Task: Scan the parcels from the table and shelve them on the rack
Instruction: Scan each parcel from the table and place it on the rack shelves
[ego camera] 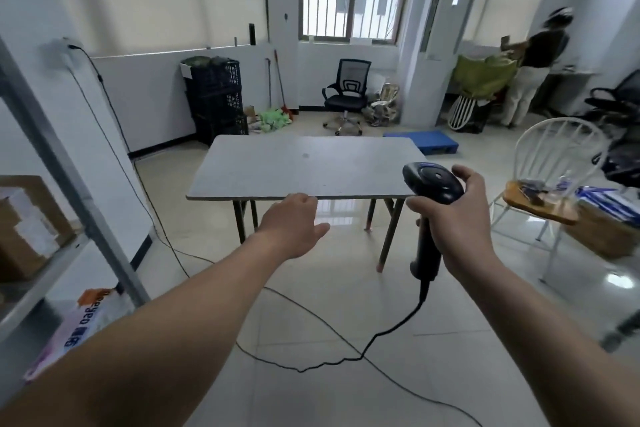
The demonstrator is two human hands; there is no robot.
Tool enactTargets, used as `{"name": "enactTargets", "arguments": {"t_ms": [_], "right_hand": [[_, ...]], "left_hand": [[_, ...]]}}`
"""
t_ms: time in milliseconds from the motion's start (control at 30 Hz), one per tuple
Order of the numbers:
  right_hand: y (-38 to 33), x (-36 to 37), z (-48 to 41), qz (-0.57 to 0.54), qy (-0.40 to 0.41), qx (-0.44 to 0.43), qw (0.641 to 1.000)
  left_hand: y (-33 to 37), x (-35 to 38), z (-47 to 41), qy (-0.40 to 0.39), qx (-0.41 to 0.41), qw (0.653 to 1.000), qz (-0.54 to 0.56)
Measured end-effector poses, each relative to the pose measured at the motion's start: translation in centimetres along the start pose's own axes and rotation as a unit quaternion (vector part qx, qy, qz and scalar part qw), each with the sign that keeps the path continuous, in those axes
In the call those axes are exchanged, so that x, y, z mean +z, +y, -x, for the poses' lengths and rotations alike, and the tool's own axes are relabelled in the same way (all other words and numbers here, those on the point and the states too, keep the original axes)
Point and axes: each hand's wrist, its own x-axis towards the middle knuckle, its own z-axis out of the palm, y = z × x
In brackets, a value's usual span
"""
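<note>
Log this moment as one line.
left hand: open, near table edge | right hand: grips scanner | rack: cardboard box on shelf

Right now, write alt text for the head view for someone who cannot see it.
The right hand grips a black corded barcode scanner while the left hand, holding nothing, extends toward a grey table ahead. A metal rack at the left edge holds a cardboard box.

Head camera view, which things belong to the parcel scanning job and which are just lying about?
Job: scanner gripped in right hand, table, rack, boxed parcel on the rack.
Lying about: office chair, white chair, black crates, blue pallet.
</note>
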Motion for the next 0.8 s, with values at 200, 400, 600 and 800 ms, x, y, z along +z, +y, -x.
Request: {"name": "enactTargets", "arguments": {"t_ms": [200,400,600,800], "right_hand": [[3.1,0.5,-10.5,-0.007,0.003,0.02,1.0],[5.4,0.9,-22.6,0.008,-0.029,0.024,0.999],[8.0,1.2,-31.7,0.018,-0.038,0.029,0.999],[11.3,2.5,-39.8,0.046,-0.038,0.046,0.997]], "left_hand": [[1.3,1.4,-10.1,-0.01,-0.006,1.0,-0.016],[3.4,2.1,-20.3,-0.011,-0.037,0.999,-0.013],[4.8,3.6,-28.5,-0.005,-0.043,0.999,-0.009],[4.2,6.4,-37.1,-0.022,-0.038,0.999,-0.005]]}}
